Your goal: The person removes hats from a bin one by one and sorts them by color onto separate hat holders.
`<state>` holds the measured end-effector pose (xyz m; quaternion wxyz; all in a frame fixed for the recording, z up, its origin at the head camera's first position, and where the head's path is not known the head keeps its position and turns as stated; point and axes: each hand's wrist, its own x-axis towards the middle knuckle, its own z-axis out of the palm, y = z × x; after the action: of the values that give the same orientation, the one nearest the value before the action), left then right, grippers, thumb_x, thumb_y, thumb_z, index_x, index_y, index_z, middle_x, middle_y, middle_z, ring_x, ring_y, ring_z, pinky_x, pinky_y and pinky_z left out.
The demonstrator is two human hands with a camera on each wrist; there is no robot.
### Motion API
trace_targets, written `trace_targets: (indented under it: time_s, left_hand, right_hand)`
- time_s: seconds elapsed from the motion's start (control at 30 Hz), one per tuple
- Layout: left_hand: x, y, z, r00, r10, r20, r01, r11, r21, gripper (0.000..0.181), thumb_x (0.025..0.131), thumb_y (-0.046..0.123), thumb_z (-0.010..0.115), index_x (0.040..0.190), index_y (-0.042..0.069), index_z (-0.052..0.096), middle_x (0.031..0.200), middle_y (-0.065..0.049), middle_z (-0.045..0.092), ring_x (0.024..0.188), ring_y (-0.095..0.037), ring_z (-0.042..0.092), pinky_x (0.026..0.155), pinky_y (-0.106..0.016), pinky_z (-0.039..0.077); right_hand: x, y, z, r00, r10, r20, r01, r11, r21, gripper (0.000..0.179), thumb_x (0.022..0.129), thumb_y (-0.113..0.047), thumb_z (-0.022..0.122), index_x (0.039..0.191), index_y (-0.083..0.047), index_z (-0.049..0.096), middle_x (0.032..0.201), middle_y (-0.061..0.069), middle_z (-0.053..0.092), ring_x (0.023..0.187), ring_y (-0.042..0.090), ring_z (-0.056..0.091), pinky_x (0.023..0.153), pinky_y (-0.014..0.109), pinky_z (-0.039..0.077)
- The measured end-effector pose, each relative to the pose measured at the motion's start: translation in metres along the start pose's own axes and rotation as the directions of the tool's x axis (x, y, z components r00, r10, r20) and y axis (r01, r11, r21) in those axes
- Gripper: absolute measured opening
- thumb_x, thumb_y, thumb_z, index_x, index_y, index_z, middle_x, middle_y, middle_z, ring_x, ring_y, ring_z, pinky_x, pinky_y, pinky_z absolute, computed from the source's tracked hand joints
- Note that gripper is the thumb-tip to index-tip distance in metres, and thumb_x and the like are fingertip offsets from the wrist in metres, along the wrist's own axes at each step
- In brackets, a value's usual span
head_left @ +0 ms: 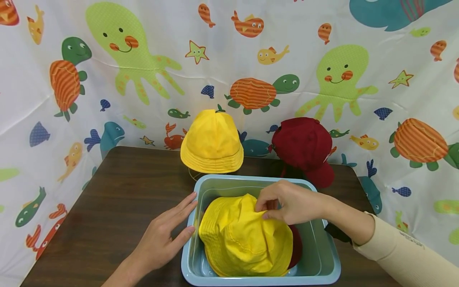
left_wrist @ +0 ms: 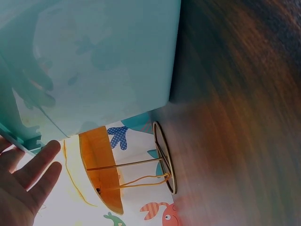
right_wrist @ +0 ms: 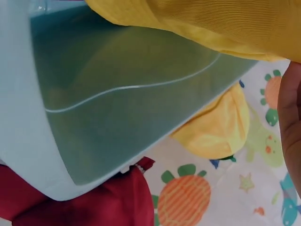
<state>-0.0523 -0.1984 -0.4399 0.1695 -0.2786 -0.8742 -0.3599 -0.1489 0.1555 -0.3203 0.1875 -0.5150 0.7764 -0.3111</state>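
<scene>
In the head view a yellow bucket hat (head_left: 244,239) lies in a light blue plastic basin (head_left: 261,281). My right hand (head_left: 292,201) pinches the hat's cloth near its upper right part. Beneath the hat's right side, a dark red piece of cloth (head_left: 296,247) shows in the basin; most of it is hidden. My left hand (head_left: 161,233) touches the basin's left rim with straight fingers. In the left wrist view, the fingers of the left hand (left_wrist: 28,183) reach to the basin's wall (left_wrist: 108,61). The right wrist view shows the yellow hat (right_wrist: 202,23) above the basin's inner wall (right_wrist: 127,103).
Behind the basin another yellow hat (head_left: 212,143) with a small green tip sits on a wire stand (left_wrist: 164,157). A dark red cap (head_left: 305,145) stands at the back right. The dark wooden table (head_left: 118,207) meets a sea-animal curtain (head_left: 222,59) at its back edge.
</scene>
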Motion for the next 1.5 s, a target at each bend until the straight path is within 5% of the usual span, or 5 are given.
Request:
trace_targets:
  time_s: [0.87,1.5]
  left_hand:
    - [0.000,0.000,0.000,1.000,-0.006,0.001,0.006,1.000,-0.006,0.065,0.092,0.009,0.076,0.153,0.006,0.054,0.162,-0.005,0.046,0.142,-0.020,0.052,0.115,-0.015,0.031]
    - [0.000,-0.002,0.001,1.000,-0.006,-0.001,0.006,1.000,-0.001,0.066,0.092,0.010,0.076,0.154,0.007,0.053,0.162,-0.004,0.046,0.142,-0.020,0.053,0.114,-0.015,0.032]
  right_hand:
    - [-0.009,-0.016,-0.027,0.976,-0.114,-0.188,0.109,0.993,-0.037,0.015,0.095,-0.002,0.075,0.100,-0.016,0.074,0.094,-0.008,0.069,0.081,0.009,0.061,0.066,0.027,0.056]
    - [-0.013,-0.036,-0.054,0.937,-0.184,-0.297,0.154,0.980,-0.123,0.031,0.084,0.010,0.080,0.100,-0.017,0.074,0.097,-0.012,0.070,0.085,0.008,0.064,0.071,0.025,0.057]
